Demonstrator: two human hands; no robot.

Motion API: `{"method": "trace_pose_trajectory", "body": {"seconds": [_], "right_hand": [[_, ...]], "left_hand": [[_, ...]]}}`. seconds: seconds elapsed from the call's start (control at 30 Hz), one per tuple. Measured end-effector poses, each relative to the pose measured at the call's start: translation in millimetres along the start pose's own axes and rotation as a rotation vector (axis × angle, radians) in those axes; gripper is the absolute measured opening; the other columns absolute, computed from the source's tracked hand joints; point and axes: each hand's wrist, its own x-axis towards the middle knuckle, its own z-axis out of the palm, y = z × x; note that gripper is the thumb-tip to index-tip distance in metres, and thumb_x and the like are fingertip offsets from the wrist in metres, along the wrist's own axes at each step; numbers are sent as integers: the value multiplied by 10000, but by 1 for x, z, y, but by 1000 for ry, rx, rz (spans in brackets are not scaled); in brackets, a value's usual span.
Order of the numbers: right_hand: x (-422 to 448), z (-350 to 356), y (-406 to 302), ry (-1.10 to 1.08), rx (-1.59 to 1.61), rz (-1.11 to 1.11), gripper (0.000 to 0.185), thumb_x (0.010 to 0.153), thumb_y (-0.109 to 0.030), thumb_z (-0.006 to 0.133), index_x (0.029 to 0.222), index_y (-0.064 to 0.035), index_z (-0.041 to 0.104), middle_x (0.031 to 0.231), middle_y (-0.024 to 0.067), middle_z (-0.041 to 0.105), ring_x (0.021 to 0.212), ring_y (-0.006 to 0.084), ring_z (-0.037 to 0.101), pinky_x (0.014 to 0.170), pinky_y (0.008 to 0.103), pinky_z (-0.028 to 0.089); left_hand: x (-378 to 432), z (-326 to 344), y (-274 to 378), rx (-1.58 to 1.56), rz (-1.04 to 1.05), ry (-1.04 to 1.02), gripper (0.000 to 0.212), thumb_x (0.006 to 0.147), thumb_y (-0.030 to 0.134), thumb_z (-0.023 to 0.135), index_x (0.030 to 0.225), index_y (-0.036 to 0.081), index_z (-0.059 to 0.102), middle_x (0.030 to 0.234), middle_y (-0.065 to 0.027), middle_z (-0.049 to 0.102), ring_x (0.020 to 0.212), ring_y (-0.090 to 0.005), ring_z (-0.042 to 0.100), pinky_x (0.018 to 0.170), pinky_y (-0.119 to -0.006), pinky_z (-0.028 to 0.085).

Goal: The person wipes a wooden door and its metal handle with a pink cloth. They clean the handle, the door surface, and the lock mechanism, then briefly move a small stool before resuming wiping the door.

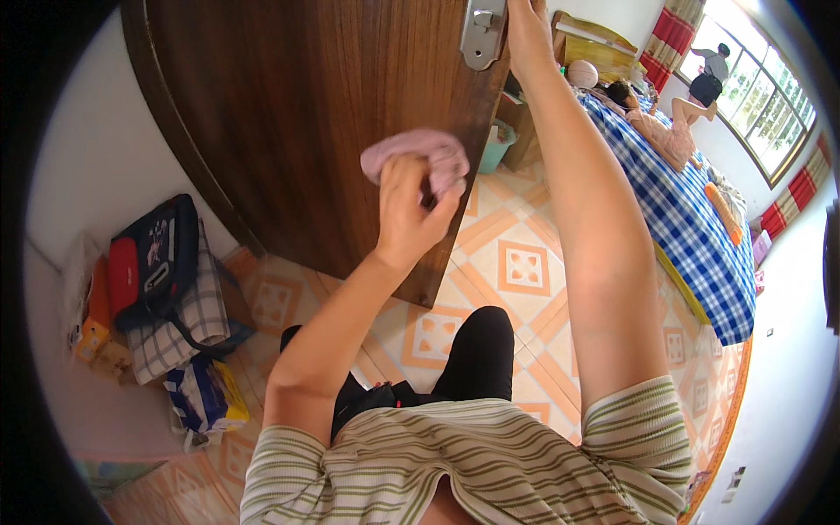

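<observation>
A crumpled pink cloth (420,154) is in my left hand (413,203), pressed against the face of a dark brown wooden door (315,131). Cloth and fingers are slightly blurred. My right arm reaches far up, and my right hand (530,39) is at the door's free edge, beside a metal lock plate (484,39) with a knob and keyhole. The upper picture border cuts off the fingers of that hand, so their grip is hidden. The door stands ajar over a patterned tile floor (485,262).
A bed with a blue checked sheet (682,243) is at right; one person (663,134) lies on it, another (712,72) is by the window (761,85). A teal bin (497,147) stands behind the door. Bags (157,256) and a blue-yellow package (207,397) are piled at left.
</observation>
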Motion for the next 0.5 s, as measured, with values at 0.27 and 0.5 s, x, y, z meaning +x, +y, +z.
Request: {"method": "trace_pose_trajectory", "body": {"seconds": [0.27, 0.5], "right_hand": [[-15, -7, -3, 0, -143, -179, 526, 957, -440, 527, 1246, -2, 552, 1177, 118, 590, 1109, 206, 513, 958, 291, 392], [-39, 7, -37, -10, 55, -112, 507, 953, -409, 553, 1239, 9, 555, 1197, 114, 583, 1107, 189, 517, 948, 292, 402]], "left_hand": [[71, 31, -3, 333, 369, -50, 394, 781, 150, 662, 1156, 52, 590, 1203, -136, 535, 1075, -378, 483, 925, -485, 388], [-27, 36, -50, 439, 227, -191, 332, 770, 108, 654, 1095, 45, 639, 1209, -145, 539, 1107, -387, 488, 926, -493, 409]]}}
